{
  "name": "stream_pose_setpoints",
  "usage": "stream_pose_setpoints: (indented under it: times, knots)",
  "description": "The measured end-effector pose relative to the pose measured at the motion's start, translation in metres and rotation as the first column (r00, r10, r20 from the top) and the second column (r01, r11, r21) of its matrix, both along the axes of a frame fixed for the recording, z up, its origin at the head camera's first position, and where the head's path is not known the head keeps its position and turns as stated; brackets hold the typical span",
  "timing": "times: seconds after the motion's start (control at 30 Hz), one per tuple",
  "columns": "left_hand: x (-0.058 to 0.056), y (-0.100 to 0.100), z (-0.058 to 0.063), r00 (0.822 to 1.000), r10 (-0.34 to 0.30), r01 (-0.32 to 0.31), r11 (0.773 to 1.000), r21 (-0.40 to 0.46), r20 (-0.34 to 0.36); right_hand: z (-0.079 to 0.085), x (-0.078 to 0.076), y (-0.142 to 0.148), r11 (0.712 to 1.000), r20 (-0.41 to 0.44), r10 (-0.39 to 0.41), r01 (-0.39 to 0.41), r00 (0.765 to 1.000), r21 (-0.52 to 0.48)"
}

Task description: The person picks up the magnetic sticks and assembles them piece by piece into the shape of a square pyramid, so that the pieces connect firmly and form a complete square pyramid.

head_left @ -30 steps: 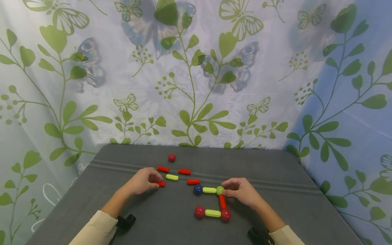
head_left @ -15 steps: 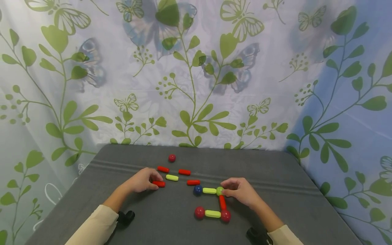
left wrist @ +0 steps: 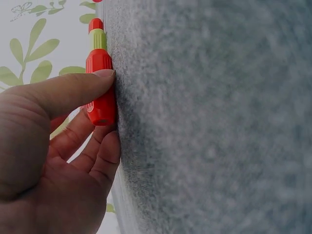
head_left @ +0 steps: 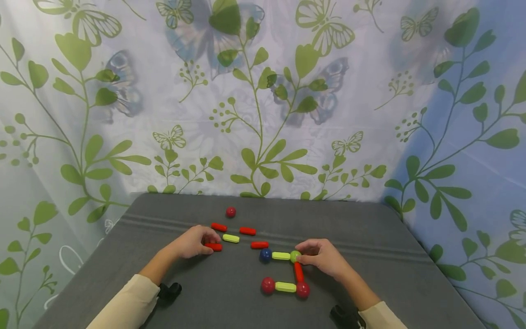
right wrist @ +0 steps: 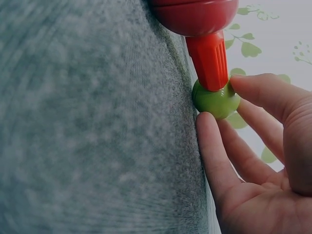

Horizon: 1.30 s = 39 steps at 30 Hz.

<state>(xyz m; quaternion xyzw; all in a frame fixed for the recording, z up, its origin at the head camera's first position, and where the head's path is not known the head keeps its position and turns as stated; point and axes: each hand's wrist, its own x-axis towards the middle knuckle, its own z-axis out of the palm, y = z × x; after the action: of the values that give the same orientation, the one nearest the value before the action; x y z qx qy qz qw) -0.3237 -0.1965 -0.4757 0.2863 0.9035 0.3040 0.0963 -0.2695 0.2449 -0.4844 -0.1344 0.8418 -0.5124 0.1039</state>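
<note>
Head view: left of centre in the lower half of the frame, the person's left hand pinches the end of a red rod lying on the grey table. Left wrist view has the thumb across that rod's face and other fingers curled behind and below it; how firmly they press cannot be told.

Right of centre in the head view, the right hand holds a green ball. Right wrist view shows its thumb and a fingertip on the ball, the rest of the fingers spread apart behind.

That ball sits at the upper right corner of a chain: leftward run a lime rod and a blue ball; downward, a joining rod in red meets a corner ball, then a lower lime rod and an end ball.

Loose pieces lie between and above the hands, around the middle of the frame: three spare red rods, a spare lime rod and, farthest up, a lone red ball. Behind hangs a leaf-and-butterfly curtain.
</note>
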Motion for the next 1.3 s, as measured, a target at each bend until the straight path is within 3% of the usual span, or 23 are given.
stream_pose_setpoints:
  times: [0.23, 0.4, 0.73, 0.87, 1.1, 1.3]
  knots:
    - [0.005, 0.005, 0.002, 0.999, -0.02, 0.02, 1.0, -0.016, -0.029, 0.0, 0.001, 0.0, 1.0, 0.004, 0.012, -0.012, 1.0, 0.002]
    - [0.012, 0.011, 0.004, 1.0, -0.01, 0.01, 1.0, -0.015, -0.011, 0.0, 0.001, 0.0, 1.0, 0.002, 0.022, -0.022, 1.0, 0.008]
    - [0.026, 0.027, 0.005, 0.999, -0.032, 0.028, 0.995, 0.095, 0.041, 0.001, 0.0, 0.001, 0.999, -0.01, 0.034, -0.033, 0.999, 0.023]
    - [0.032, 0.037, 0.005, 0.993, -0.055, 0.036, 0.985, 0.169, 0.109, 0.001, 0.0, 0.001, 0.999, -0.013, 0.035, -0.034, 0.999, 0.028]
    - [0.043, 0.059, 0.006, 0.966, -0.129, 0.066, 0.96, 0.273, 0.222, 0.002, 0.0, 0.002, 0.999, -0.016, 0.035, -0.035, 0.999, 0.035]
    - [0.051, 0.076, 0.005, 0.947, -0.113, 0.006, 0.942, 0.337, 0.3, 0.002, -0.001, 0.002, 0.999, -0.016, 0.033, -0.032, 0.999, 0.043]
